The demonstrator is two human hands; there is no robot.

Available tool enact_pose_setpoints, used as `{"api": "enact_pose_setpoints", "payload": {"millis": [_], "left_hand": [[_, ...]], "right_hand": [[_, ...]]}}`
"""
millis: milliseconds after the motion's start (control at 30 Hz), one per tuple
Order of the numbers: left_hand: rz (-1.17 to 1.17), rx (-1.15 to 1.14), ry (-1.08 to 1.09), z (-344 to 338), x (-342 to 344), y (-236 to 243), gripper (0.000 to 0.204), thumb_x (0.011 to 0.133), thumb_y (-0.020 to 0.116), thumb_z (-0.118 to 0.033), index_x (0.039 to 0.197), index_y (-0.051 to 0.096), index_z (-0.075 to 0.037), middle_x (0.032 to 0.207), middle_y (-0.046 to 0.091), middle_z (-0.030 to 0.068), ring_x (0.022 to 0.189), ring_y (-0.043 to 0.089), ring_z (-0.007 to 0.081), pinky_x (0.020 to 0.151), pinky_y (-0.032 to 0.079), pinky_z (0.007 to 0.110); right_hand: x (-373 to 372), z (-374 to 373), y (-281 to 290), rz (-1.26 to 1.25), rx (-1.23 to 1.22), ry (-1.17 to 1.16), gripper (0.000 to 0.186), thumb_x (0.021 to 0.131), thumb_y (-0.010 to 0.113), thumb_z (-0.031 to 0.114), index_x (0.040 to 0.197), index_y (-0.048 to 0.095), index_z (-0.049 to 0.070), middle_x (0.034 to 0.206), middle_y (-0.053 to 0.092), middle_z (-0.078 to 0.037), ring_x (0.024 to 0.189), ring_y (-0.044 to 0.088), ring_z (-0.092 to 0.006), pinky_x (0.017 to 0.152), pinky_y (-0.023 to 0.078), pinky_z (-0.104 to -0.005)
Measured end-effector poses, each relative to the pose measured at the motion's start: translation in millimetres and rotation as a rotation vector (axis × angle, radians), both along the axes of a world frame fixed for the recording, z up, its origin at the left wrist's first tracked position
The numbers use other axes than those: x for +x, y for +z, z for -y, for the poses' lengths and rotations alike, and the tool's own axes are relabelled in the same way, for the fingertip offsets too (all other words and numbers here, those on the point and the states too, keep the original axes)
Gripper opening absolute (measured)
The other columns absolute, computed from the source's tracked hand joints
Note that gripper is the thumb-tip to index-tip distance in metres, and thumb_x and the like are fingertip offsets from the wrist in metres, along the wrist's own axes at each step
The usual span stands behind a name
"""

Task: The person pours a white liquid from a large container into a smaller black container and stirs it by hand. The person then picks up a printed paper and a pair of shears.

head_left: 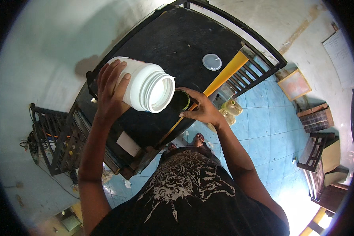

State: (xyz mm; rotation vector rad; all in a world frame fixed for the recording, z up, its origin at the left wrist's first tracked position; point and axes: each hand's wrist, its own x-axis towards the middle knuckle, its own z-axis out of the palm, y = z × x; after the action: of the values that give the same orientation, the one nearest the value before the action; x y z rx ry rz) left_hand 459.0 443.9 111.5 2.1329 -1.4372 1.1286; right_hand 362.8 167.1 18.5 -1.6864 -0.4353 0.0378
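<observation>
My left hand (pixel 112 84) is wrapped round a big white plastic jar (pixel 139 83) with a threaded neck. The jar is tilted, uncapped, its wide mouth facing right and toward me. Inside the mouth I see only white; any contents cannot be made out. Just right of that mouth, my right hand (pixel 204 107) grips a dark cup (pixel 181 100) with a yellow-green rim, fingers and thumb around its side. The jar's neck is close to the cup and partly hides it. A round translucent lid (pixel 212 62) lies on the black table (pixel 173 37) beyond my right hand.
A yellow strip (pixel 226 73) runs along the table's right edge, and a black slatted rail borders the far side. A pale rectangular piece (pixel 128 144) lies near the left. Yellowish bottles (pixel 232 107) stand on the blue tiled floor (pixel 259 133). A dark slatted rack (pixel 51 139) stands left.
</observation>
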Motion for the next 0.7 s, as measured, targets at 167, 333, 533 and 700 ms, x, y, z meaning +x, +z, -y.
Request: {"api": "enact_pose_setpoints", "payload": {"millis": [167,333,533,700], "left_hand": [[-0.036,0.044,0.036,5,4,4,0.079,0.06,0.089,-0.019,0.124,0.043,-0.013,0.13,0.052,0.0167,0.124,0.049,0.0373,0.105,0.038,0.056],[-0.016,0.031,-0.006,8,18,-2,0.078,0.062,0.088,-0.02,0.125,0.042,-0.016,0.13,0.052,0.0163,0.122,0.051,0.037,0.105,0.038,0.056],[-0.023,0.061,-0.026,10,26,-2,0.073,0.067,0.084,-0.017,0.126,0.042,-0.017,0.129,0.052,0.0159,0.121,0.051,0.0366,0.105,0.037,0.057],[0.009,0.067,-0.048,12,32,-2,0.065,0.072,0.08,-0.012,0.124,0.043,-0.019,0.128,0.052,0.0159,0.121,0.052,0.0357,0.105,0.037,0.056]], "right_hand": [[0,1,15,-0.052,-0.071,0.016,0.076,0.071,0.082,0.015,0.137,0.046,0.002,0.136,0.052,-0.018,0.127,0.049,-0.0292,0.108,0.038,-0.0416],[2,1,9,-0.027,-0.145,0.023,0.077,0.073,0.081,0.016,0.139,0.044,0.003,0.135,0.052,-0.019,0.126,0.05,-0.0303,0.107,0.039,-0.0425],[4,1,15,-0.012,-0.147,0.039,0.077,0.072,0.081,0.016,0.139,0.043,0.003,0.133,0.054,-0.018,0.124,0.051,-0.0305,0.106,0.04,-0.0432],[5,3,12,-0.005,-0.191,0.037,0.077,0.072,0.081,0.016,0.139,0.044,0.004,0.132,0.054,-0.018,0.123,0.053,-0.0309,0.104,0.042,-0.0435]]}}
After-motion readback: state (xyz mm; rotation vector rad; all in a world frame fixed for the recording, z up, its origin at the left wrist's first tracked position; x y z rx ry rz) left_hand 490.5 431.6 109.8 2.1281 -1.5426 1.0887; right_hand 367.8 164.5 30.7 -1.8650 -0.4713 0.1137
